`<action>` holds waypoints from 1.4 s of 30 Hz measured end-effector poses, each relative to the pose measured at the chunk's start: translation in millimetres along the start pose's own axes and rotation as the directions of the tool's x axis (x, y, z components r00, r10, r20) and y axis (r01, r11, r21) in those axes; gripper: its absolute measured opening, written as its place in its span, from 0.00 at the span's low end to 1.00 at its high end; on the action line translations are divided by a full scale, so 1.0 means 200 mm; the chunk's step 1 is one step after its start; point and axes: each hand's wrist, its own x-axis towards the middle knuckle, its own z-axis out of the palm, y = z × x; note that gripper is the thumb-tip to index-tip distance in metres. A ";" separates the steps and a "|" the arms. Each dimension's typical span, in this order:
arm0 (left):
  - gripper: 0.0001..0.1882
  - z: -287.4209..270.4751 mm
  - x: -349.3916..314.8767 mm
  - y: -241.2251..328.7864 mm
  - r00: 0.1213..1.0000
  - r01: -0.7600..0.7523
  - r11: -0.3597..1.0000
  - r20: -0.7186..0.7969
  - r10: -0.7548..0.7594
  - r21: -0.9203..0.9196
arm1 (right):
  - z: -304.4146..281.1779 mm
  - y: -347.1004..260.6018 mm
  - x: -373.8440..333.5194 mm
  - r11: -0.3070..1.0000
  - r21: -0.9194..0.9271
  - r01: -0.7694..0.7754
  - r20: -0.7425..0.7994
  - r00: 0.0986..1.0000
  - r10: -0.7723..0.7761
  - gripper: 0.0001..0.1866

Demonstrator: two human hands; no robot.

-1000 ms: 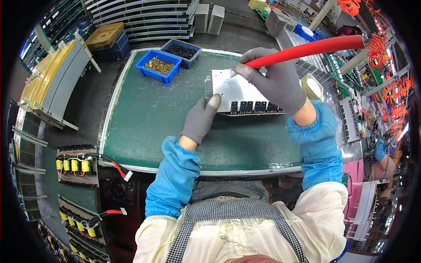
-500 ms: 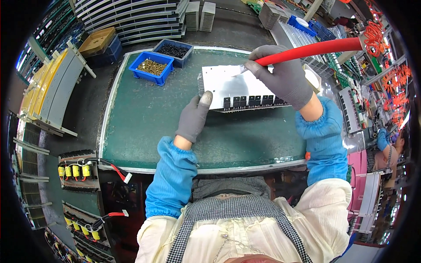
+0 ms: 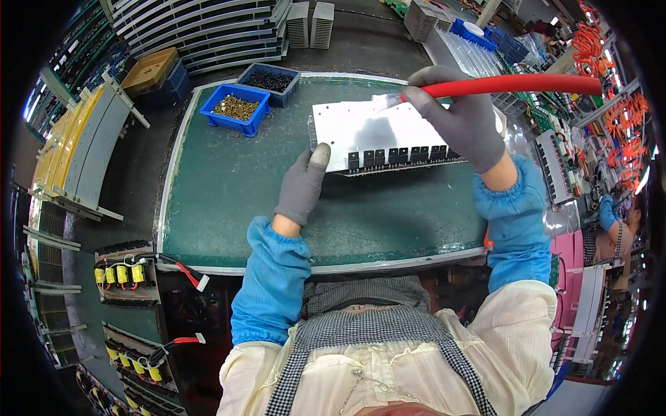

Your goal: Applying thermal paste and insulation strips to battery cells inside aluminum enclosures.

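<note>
My gloved left hand (image 3: 303, 182) is closed on the near left corner of a silver metal heatsink (image 3: 350, 128), its thumb on the top face. A row of black transistors (image 3: 378, 157) lines the heatsink's near edge, with pins along the underside. Above the right part of the heatsink, my gloved right hand (image 3: 461, 114) grips a red-handled brush (image 3: 513, 84). The brush's pale flat tip is over the heatsink's far edge; whether it touches the metal I cannot tell. My right hand and forearm cover the heatsink's right end.
A blue bin of brass-coloured small parts (image 3: 236, 126) and a grey-blue bin of black parts (image 3: 295, 87) stand at the far left of the green tabletop (image 3: 229, 201). Boards with yellow components (image 3: 128, 274) lie to the left. Another person's blue sleeve (image 3: 608, 211) shows at far right.
My right hand has shifted slightly right, and the brush has turned so its flat tip shows wider. My left hand keeps its hold on the heatsink's corner.
</note>
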 end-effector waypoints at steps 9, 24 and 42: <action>0.45 0.00 -0.02 0.01 0.999 -0.036 0.999 -0.011 0.035 -0.034 | 0.20 -0.07 0.05 0.990 0.059 0.129 0.000 0.992 -0.129 0.15; 0.46 0.00 0.00 -0.03 1.000 -0.018 1.000 0.016 0.019 -0.019 | 0.06 0.00 0.02 0.986 -0.169 0.011 0.108 0.994 0.007 0.12; 0.47 0.02 -0.05 0.05 0.990 0.139 0.975 0.014 -0.138 -0.172 | -0.27 0.28 -0.17 0.889 -0.456 -0.045 0.019 0.998 0.060 0.11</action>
